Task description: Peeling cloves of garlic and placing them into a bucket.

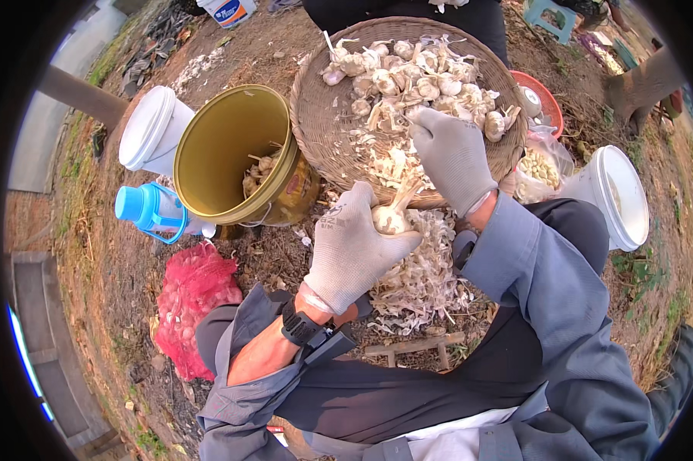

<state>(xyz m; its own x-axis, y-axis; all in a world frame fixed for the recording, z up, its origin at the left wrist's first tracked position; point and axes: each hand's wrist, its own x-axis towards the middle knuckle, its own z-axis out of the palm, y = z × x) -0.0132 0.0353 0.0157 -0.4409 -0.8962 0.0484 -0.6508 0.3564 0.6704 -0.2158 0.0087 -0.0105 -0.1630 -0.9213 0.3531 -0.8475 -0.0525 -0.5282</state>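
My left hand [352, 245], in a grey knit glove, grips a whole garlic bulb [390, 220] with its dry stalk pointing up and to the right. My right hand [453, 155], gloved alike, is over the near right part of a round woven basket [317, 124]. Its fingers are curled towards the basket, and their tips are hidden, so I cannot tell whether anything is in them. Beyond that hand lies a heap of garlic bulbs [427, 86]. Loose garlic skins [395, 164] lie in the basket beside it, and more peelings [421, 276] cover the ground below my hands.
Left stand a gold bucket [208, 138] with garlic inside, a lidded white bucket [150, 129], a blue-topped bottle [150, 207] and a red mesh sack [193, 305]. Right are a bag of peeled cloves [539, 167], a red basket [545, 101] and a white bucket [617, 196]. Another person's dark-clothed legs [346, 14] are beyond.
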